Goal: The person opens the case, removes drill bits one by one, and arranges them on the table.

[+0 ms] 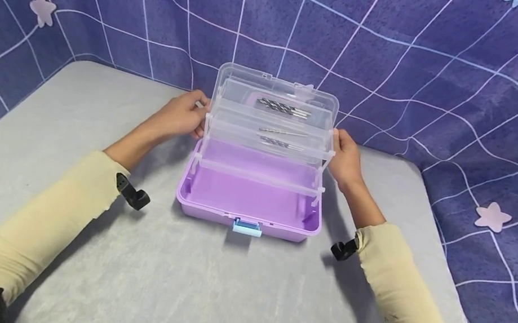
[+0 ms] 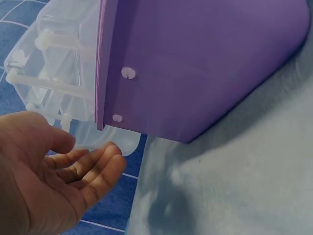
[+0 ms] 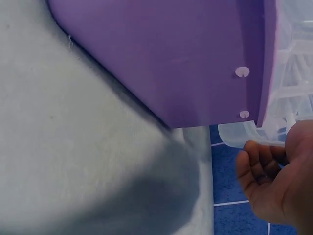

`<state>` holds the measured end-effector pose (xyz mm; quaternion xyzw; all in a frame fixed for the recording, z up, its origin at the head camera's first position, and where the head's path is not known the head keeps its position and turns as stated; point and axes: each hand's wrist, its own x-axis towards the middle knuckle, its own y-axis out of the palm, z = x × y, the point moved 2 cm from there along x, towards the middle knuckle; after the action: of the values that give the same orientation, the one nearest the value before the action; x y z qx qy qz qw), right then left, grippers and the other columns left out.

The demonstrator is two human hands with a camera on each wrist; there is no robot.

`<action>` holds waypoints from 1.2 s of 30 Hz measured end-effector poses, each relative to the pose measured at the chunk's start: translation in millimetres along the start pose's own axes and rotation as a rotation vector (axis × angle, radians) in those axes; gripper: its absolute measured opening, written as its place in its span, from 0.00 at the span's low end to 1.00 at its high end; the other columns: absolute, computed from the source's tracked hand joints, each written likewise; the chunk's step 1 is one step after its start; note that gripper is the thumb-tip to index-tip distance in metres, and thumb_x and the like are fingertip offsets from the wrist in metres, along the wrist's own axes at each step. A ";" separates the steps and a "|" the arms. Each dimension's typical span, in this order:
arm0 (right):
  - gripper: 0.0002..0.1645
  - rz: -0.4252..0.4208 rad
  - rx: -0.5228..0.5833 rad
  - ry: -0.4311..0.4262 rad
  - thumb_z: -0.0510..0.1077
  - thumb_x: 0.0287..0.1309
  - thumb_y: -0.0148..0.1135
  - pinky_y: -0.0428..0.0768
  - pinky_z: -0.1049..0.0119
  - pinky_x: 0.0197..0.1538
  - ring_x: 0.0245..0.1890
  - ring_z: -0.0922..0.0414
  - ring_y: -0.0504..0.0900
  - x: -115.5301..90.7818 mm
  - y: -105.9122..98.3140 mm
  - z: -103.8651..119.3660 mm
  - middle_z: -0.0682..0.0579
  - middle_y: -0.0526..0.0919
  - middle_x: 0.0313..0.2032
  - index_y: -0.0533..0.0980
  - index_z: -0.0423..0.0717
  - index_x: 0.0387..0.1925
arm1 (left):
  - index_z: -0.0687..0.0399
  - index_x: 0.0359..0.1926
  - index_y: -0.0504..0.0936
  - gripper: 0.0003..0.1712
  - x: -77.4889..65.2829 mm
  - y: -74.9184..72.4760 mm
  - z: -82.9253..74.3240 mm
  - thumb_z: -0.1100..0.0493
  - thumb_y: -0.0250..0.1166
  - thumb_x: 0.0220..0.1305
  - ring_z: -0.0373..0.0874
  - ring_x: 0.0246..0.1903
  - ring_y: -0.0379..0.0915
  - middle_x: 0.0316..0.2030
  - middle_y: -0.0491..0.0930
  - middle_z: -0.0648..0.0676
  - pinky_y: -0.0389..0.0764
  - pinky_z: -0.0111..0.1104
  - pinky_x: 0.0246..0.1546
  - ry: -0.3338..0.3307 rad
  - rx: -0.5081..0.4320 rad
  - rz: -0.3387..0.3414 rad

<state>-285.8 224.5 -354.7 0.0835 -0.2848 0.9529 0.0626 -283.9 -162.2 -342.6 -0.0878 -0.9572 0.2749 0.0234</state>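
The left hand [image 1: 184, 116] and right hand [image 1: 345, 160] pinch opposite edges of the clear plastic lid [image 1: 247, 75], raised behind the open purple plastic toolbox [image 1: 206, 214] on the grey-covered table [image 1: 196, 288]; the step seems to be positioning the lid, and the next move calls for even, paired handling
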 end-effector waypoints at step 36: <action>0.19 0.284 0.095 0.176 0.51 0.90 0.46 0.77 0.70 0.29 0.23 0.62 0.76 6.1 4.7 -26.2 0.58 0.75 0.23 0.74 0.43 0.42 | 0.68 0.86 0.63 0.39 -27.6 -4.1 19.5 0.43 0.46 0.92 0.54 0.44 0.92 0.59 0.89 0.69 0.90 0.52 0.54 0.007 0.259 0.230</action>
<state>-295.7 235.5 -377.6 -0.0383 -0.2416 0.9682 -0.0520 -259.2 -180.8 -356.9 -0.1940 -0.8973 0.3964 0.0063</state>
